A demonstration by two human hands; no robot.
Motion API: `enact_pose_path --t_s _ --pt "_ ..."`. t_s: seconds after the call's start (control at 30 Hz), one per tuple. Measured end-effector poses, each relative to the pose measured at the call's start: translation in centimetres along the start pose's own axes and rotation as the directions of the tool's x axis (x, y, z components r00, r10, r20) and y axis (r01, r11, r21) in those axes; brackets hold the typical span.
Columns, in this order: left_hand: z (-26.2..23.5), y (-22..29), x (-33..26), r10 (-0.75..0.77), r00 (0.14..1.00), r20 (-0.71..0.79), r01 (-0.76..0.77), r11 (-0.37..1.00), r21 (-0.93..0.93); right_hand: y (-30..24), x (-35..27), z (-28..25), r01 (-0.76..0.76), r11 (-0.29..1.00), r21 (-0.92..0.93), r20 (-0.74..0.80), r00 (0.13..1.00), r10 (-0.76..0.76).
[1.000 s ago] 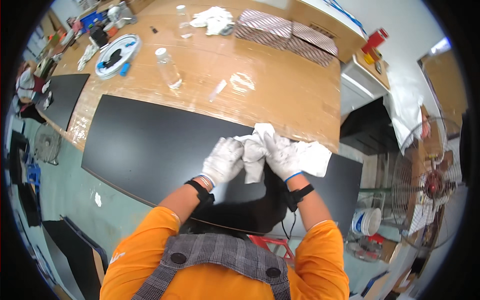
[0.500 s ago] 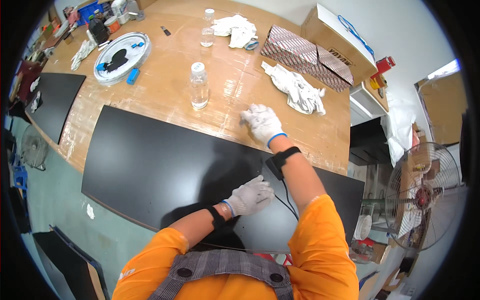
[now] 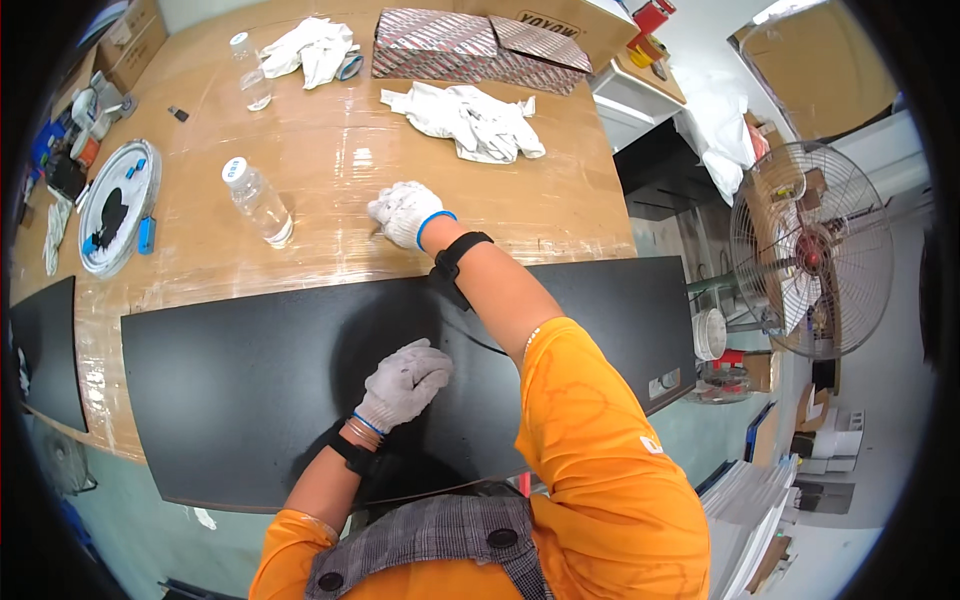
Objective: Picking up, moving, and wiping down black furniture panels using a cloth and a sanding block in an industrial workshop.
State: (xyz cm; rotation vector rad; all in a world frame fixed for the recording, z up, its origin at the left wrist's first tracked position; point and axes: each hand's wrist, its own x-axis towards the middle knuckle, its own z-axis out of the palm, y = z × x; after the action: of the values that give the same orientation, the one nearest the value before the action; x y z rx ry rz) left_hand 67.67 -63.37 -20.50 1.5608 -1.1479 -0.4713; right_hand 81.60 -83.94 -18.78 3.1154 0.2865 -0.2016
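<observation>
A long black panel (image 3: 240, 390) lies along the near side of the table. My left hand (image 3: 403, 382), in a whitish knit glove, is over the middle of it, fingers stretched and close together; nothing shows in it. Beyond the panel's far edge, over the tabletop, is my right hand (image 3: 405, 213), gloved too. Its fingers are curled closed, and a small greyish bit peeks out below them, too hidden to name. A clear bottle (image 3: 262, 203) with a white cap stands to the left of that hand.
The table (image 3: 320, 220) is covered in brown sheet under clear film. White cloths (image 3: 465, 122), a patterned box (image 3: 440, 45) and another bottle (image 3: 250, 72) are farther back. A round lid (image 3: 135, 235) with black paste lies left. A fan (image 3: 812, 250) stands right.
My view has turned right, so the table items appear farther left. My right hand remains closed beyond the panel; my left stays over the panel, its fingers now pointing more away from me.
</observation>
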Motion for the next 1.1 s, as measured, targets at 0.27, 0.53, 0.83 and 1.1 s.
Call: enact_pose_path --t_s 0.27,0.53,0.83,1.1 --pt "0.9 -0.2 -0.3 0.086 0.987 -0.132 -0.059 0.978 0.201 4.1 -15.6 -4.1 -0.173 0.645 0.744 -0.103 0.925 0.367" --pt "1.8 0.3 0.4 0.076 0.989 -0.129 -0.024 0.932 0.361 8.8 -30.0 6.1 -0.582 0.621 0.526 -0.251 0.592 0.766" --pt "2.8 0.7 0.5 0.059 0.994 -0.089 -0.001 0.839 0.545 9.3 -28.5 8.4 -0.628 0.695 0.35 -0.447 0.541 0.713" --pt "2.9 1.0 0.7 0.053 0.994 -0.091 0.008 0.826 0.564 9.1 -28.1 8.1 -0.647 0.695 0.314 -0.436 0.552 0.711"
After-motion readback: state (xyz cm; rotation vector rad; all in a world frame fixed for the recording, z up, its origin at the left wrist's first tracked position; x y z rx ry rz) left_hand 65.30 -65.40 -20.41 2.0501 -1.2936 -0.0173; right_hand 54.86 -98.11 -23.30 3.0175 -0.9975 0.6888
